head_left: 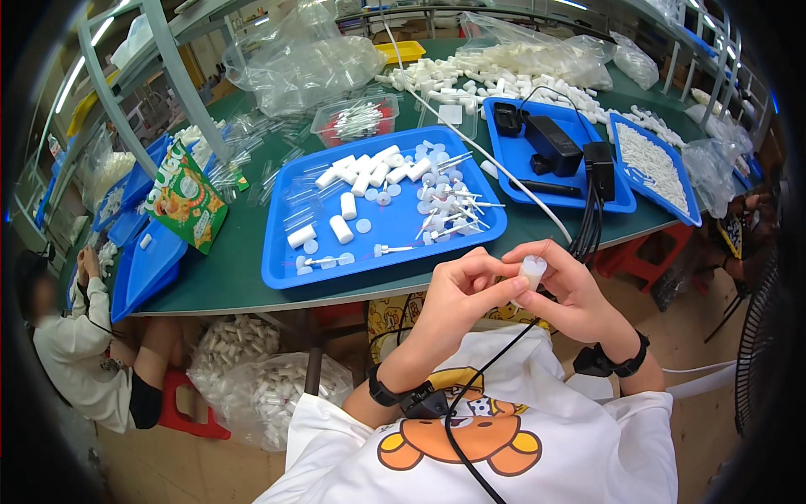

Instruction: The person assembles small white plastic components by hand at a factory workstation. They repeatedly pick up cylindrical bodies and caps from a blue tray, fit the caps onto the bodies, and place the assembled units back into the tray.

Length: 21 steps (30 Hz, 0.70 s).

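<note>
In front of my chest, both hands meet on a small white plastic cylinder point(532, 270) with a translucent round end facing up. My left hand point(468, 292) pinches its near side with thumb and fingertips. My right hand point(571, 290) curls around it from the other side, its index finger at the top. Just beyond lies a blue tray point(294, 266). On it are several white cylinders point(341, 228), translucent round discs point(363, 226), clear tubes point(306, 206) and discs with thin white stems point(453, 220).
A heap of white cylinders point(504, 80) covers the table's far side. To the right, one blue tray point(525, 186) holds black adapters point(554, 143); another holds small white pieces point(651, 160). A green snack bag point(186, 202) stands left. Another person point(84, 336) sits at far left.
</note>
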Each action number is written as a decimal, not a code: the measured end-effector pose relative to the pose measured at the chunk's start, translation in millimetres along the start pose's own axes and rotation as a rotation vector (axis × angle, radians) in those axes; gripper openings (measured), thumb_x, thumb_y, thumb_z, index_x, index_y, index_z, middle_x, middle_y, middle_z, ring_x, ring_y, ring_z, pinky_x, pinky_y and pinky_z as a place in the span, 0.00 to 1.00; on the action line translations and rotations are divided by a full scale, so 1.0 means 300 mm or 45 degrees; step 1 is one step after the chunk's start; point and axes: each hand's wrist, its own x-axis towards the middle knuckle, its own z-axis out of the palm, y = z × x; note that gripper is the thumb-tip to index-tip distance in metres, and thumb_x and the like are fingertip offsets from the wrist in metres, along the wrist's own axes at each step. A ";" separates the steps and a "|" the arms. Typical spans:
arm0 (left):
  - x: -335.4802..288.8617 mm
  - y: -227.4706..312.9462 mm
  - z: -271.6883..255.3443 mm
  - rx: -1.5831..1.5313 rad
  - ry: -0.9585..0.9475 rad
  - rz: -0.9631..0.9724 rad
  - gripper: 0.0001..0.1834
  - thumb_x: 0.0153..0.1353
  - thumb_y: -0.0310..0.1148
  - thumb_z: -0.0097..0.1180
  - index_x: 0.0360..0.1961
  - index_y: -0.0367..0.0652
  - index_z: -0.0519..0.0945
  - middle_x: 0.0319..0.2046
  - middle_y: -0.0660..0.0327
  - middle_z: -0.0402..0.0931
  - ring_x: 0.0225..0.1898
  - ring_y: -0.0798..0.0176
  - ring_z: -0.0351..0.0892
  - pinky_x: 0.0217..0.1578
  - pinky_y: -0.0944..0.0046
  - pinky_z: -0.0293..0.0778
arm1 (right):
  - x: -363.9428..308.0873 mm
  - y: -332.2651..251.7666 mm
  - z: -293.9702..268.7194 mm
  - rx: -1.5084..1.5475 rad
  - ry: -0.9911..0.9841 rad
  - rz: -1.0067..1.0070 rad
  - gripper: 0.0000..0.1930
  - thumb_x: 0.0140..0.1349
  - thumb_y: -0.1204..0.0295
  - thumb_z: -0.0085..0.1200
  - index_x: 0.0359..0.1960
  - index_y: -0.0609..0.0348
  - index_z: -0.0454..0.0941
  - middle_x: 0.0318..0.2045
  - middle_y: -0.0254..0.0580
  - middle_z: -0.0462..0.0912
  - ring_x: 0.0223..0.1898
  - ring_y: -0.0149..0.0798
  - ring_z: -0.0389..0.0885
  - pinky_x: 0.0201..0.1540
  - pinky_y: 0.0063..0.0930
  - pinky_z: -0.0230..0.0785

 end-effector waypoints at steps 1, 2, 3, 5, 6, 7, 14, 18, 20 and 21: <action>-0.001 0.003 -0.002 0.008 -0.021 -0.013 0.07 0.55 0.25 0.58 0.35 0.34 0.80 0.27 0.68 0.66 0.31 0.74 0.71 0.40 0.74 0.68 | 0.000 -0.003 0.000 0.003 0.001 0.005 0.19 0.60 0.80 0.49 0.52 0.65 0.62 0.45 0.41 0.71 0.47 0.31 0.75 0.47 0.23 0.68; -0.002 0.010 -0.002 0.022 -0.029 0.016 0.07 0.56 0.26 0.57 0.36 0.36 0.80 0.27 0.68 0.67 0.31 0.75 0.70 0.37 0.75 0.67 | 0.001 -0.002 0.001 0.019 0.016 0.006 0.18 0.60 0.79 0.49 0.53 0.65 0.62 0.44 0.41 0.72 0.45 0.31 0.75 0.47 0.23 0.68; -0.002 0.022 -0.002 0.039 -0.038 0.044 0.08 0.57 0.27 0.57 0.37 0.37 0.80 0.27 0.68 0.68 0.30 0.76 0.68 0.35 0.75 0.65 | 0.002 -0.002 0.003 0.037 0.033 0.007 0.18 0.60 0.79 0.48 0.53 0.64 0.62 0.42 0.41 0.73 0.44 0.30 0.75 0.46 0.23 0.67; -0.010 0.050 -0.015 0.184 -0.029 0.132 0.08 0.58 0.28 0.55 0.38 0.38 0.80 0.29 0.67 0.70 0.31 0.76 0.68 0.34 0.75 0.65 | 0.003 -0.003 0.002 0.081 0.042 0.038 0.18 0.61 0.78 0.48 0.53 0.64 0.62 0.38 0.40 0.74 0.41 0.29 0.75 0.45 0.23 0.67; -0.020 0.073 -0.037 0.314 -0.016 0.191 0.08 0.59 0.27 0.53 0.39 0.38 0.80 0.30 0.65 0.71 0.32 0.75 0.70 0.35 0.74 0.66 | 0.000 -0.010 -0.003 0.106 0.039 0.067 0.18 0.61 0.78 0.47 0.53 0.63 0.62 0.36 0.39 0.75 0.40 0.28 0.75 0.44 0.23 0.66; -0.028 0.096 -0.059 0.446 -0.002 0.249 0.09 0.60 0.27 0.52 0.40 0.38 0.79 0.31 0.64 0.73 0.32 0.73 0.71 0.36 0.74 0.67 | -0.002 -0.013 -0.007 0.134 0.037 0.095 0.18 0.61 0.78 0.47 0.53 0.63 0.62 0.34 0.38 0.76 0.38 0.28 0.75 0.44 0.23 0.66; -0.067 0.259 -0.263 1.378 0.899 0.602 0.07 0.57 0.27 0.52 0.34 0.41 0.80 0.31 0.59 0.73 0.33 0.63 0.71 0.37 0.67 0.66 | -0.005 -0.014 -0.020 0.217 0.091 0.113 0.19 0.61 0.76 0.46 0.54 0.62 0.61 0.31 0.37 0.77 0.38 0.28 0.74 0.44 0.24 0.64; -0.068 0.231 -0.416 1.947 1.251 0.532 0.07 0.57 0.29 0.50 0.34 0.43 0.80 0.38 0.60 0.73 0.44 0.57 0.69 0.49 0.59 0.59 | -0.001 -0.014 -0.020 0.233 0.043 0.115 0.19 0.62 0.76 0.46 0.55 0.63 0.61 0.32 0.38 0.77 0.39 0.28 0.74 0.44 0.24 0.64; -0.070 0.218 -0.472 2.016 1.235 0.440 0.07 0.57 0.29 0.49 0.34 0.44 0.80 0.41 0.61 0.73 0.50 0.55 0.66 0.54 0.55 0.54 | -0.003 -0.018 -0.022 0.226 0.026 0.123 0.19 0.62 0.75 0.46 0.55 0.63 0.61 0.32 0.39 0.78 0.39 0.29 0.74 0.44 0.24 0.64; -0.069 0.212 -0.488 2.035 1.194 0.416 0.10 0.57 0.25 0.46 0.38 0.44 0.77 0.40 0.59 0.74 0.49 0.56 0.68 0.56 0.53 0.51 | -0.002 -0.023 -0.023 0.223 0.022 0.140 0.19 0.62 0.75 0.46 0.54 0.63 0.61 0.32 0.39 0.78 0.40 0.29 0.74 0.45 0.24 0.64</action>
